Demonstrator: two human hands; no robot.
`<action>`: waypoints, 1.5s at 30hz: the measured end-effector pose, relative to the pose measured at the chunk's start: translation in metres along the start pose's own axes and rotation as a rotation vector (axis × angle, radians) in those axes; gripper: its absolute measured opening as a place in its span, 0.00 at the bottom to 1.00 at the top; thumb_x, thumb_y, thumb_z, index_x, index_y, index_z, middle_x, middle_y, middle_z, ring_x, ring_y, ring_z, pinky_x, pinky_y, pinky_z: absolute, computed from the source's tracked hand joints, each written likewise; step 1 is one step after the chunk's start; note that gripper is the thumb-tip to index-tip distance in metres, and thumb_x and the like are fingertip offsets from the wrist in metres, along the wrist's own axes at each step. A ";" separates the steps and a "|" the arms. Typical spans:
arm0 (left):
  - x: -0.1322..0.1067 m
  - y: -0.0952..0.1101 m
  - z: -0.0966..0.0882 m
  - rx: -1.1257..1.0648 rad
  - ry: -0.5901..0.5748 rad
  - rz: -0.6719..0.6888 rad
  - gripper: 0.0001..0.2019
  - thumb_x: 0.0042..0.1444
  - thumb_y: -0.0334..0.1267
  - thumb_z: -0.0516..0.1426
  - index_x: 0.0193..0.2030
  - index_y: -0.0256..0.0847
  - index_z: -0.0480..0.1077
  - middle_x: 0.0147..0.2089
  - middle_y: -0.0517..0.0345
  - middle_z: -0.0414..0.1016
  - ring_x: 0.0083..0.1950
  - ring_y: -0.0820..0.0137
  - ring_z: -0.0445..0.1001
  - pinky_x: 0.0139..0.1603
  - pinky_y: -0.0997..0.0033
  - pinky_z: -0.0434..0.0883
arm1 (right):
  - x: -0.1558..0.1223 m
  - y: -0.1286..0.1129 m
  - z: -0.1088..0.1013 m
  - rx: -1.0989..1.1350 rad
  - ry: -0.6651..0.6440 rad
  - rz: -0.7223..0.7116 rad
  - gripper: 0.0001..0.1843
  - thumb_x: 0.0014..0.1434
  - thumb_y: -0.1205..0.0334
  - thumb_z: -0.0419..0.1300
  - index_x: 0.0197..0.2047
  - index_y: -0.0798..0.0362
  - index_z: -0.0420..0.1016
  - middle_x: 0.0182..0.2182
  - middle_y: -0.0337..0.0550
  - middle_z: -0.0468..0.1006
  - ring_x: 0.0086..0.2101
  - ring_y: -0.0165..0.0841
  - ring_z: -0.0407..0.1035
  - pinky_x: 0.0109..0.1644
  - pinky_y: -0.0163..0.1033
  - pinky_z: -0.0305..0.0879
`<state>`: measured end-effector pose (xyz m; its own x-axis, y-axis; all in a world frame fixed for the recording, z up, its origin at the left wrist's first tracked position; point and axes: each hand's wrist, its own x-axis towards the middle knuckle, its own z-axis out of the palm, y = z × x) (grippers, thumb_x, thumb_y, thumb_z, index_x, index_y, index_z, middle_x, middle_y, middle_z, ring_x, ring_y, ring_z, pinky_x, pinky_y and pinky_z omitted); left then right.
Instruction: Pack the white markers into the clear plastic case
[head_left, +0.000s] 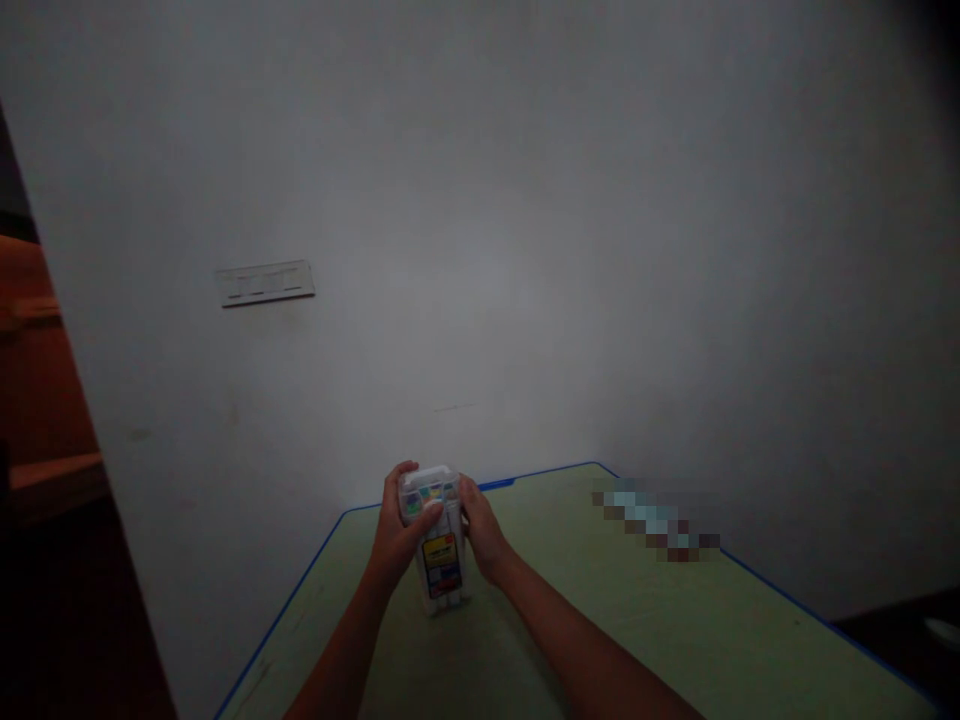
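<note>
A clear plastic box of coloured markers point(437, 545) stands upright on the green table point(675, 630), with a yellow, red and blue label on its front. My left hand point(396, 530) wraps round its left side, thumb across the lid. My right hand point(481, 530) grips the right side near the top. Both hands are closed on the box.
The table has a blue edge point(285, 610) and sits in a corner of white walls. A blurred patch point(656, 520) lies at the table's far right. A switch plate point(265, 282) is on the wall. Brown wooden shelving point(45, 420) stands at the left.
</note>
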<state>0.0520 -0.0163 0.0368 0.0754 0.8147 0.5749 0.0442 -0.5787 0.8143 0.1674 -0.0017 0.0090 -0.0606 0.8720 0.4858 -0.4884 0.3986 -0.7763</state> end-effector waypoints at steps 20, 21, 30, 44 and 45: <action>0.000 0.003 -0.002 -0.038 -0.024 -0.091 0.22 0.42 0.41 0.60 0.43 0.42 0.56 0.30 0.64 0.67 0.29 0.73 0.69 0.29 0.76 0.68 | 0.000 -0.006 0.001 -0.085 -0.003 -0.121 0.24 0.52 0.47 0.54 0.50 0.49 0.63 0.40 0.42 0.68 0.39 0.35 0.63 0.41 0.38 0.61; 0.001 0.002 -0.002 -0.040 -0.024 -0.089 0.22 0.42 0.41 0.60 0.43 0.42 0.56 0.30 0.64 0.66 0.29 0.73 0.69 0.29 0.75 0.68 | 0.000 -0.006 0.001 -0.090 -0.005 -0.125 0.23 0.52 0.47 0.53 0.49 0.49 0.63 0.39 0.42 0.68 0.38 0.34 0.63 0.41 0.38 0.61; 0.001 0.004 -0.001 -0.065 -0.012 -0.096 0.21 0.41 0.41 0.60 0.42 0.42 0.57 0.30 0.64 0.67 0.28 0.72 0.69 0.28 0.75 0.68 | 0.002 -0.002 -0.002 -0.091 -0.004 -0.116 0.21 0.54 0.47 0.51 0.47 0.49 0.63 0.36 0.41 0.68 0.33 0.33 0.63 0.34 0.36 0.61; 0.003 -0.012 -0.007 -0.203 -0.046 -0.064 0.21 0.50 0.43 0.53 0.51 0.43 0.55 0.35 0.60 0.66 0.32 0.71 0.69 0.32 0.74 0.67 | 0.001 -0.015 -0.001 -0.228 -0.005 -0.164 0.22 0.53 0.50 0.54 0.48 0.51 0.65 0.44 0.43 0.67 0.41 0.34 0.62 0.44 0.38 0.59; 0.003 -0.012 -0.007 -0.205 -0.057 -0.062 0.23 0.49 0.41 0.54 0.52 0.43 0.55 0.36 0.60 0.66 0.34 0.70 0.69 0.33 0.73 0.67 | 0.001 -0.015 -0.001 -0.231 -0.025 -0.161 0.22 0.52 0.50 0.55 0.48 0.51 0.65 0.42 0.43 0.68 0.39 0.34 0.63 0.43 0.38 0.60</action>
<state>0.0443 -0.0066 0.0294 0.1353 0.8420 0.5222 -0.1521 -0.5031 0.8507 0.1759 -0.0066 0.0211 -0.0211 0.7859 0.6180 -0.2825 0.5883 -0.7577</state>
